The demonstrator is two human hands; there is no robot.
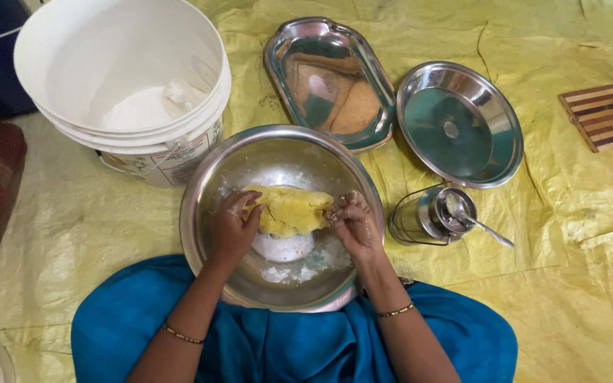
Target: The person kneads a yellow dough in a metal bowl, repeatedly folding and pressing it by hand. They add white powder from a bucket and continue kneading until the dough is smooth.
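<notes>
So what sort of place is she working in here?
Likely a home floor set up for cooking: a yellow plastic sheet covers the ground, with a steel mixing bowl of yellow dough and a white flour bucket.

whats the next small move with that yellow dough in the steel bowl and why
Probably fold the yellow dough inward and press it onto the loose white flour at the bottom of the steel bowl. The left hand and right hand grip the lump from opposite sides, and dry flour lies unmixed beneath and around it.
</notes>
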